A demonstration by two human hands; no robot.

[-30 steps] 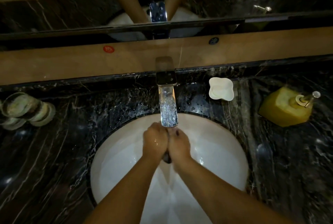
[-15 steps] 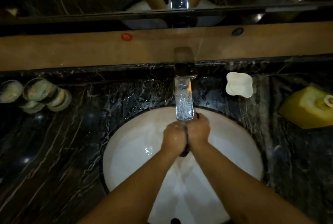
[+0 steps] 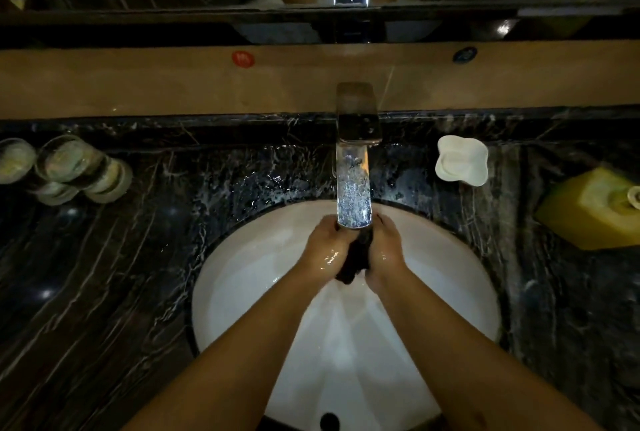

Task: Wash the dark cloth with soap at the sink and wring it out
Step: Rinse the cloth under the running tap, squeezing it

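The dark cloth is bunched into a tight wad and clamped between the two hands, right under the mouth of the tap, near the back rim of the sink. The left hand is wrapped round it from one side, the right hand from the other, fingers curled in on both; the fingertips themselves are hidden by the spout. A short tail of cloth is left poking out below the heels of the hands.

That placement looks deliberate: the wad is held where the water falls, so it can be soaked or rinsed while being squeezed, and any run-off is caught by the bowl. Wet shine is seen on both hands. Whether soap has been worked in cannot be told; no lather is visible.

Now the room. Plenty of open bowl is left in front of the hands, down toward the drain hole. Behind them it is tight, with the spout just above the knuckles. At the back edge of the worktop, a white soap dish sits just right of the tap, a yellow pump bottle lies at the far right edge, and glass tumblers are clustered at the far left, all well apart from the hands.
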